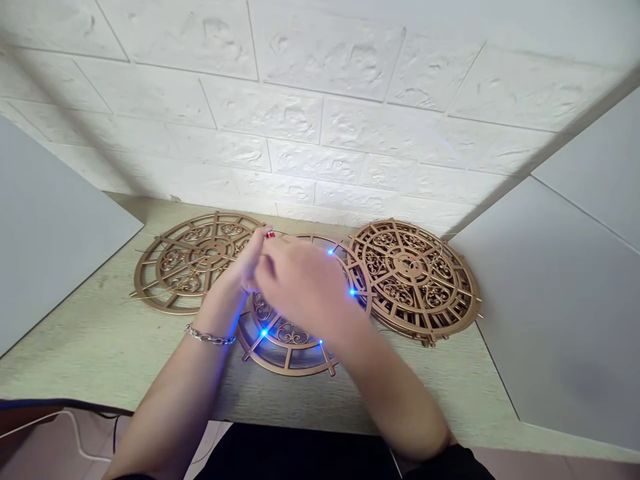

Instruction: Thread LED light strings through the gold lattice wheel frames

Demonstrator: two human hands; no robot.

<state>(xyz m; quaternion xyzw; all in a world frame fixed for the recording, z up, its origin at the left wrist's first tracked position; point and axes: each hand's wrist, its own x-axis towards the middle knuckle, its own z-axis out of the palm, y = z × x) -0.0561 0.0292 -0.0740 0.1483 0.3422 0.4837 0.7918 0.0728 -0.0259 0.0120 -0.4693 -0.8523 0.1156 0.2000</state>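
In the middle of the table lies a round bronze-coloured ornamental frame (289, 360) with scrollwork and spokes, and several small blue lights (264, 333) glow on it. Both of my hands meet over its far left part. My left hand (251, 261), with a silver chain bracelet (209, 337) at the wrist, is closed, and a small red thing (271, 234) shows at its fingertips, too small to name. Across the frame reaches my right hand (303, 283), smeared by motion and touching or overlapping the left one; its fingers are mostly hidden.
Left of the lit frame lies another bronze round frame (150, 287) with thin wires. A stack of similar frames (457, 320) stands at the right, near a grey panel (565, 320). Behind rises a white brick-patterned wall (320, 120). A white cable (77, 433) hangs at lower left.
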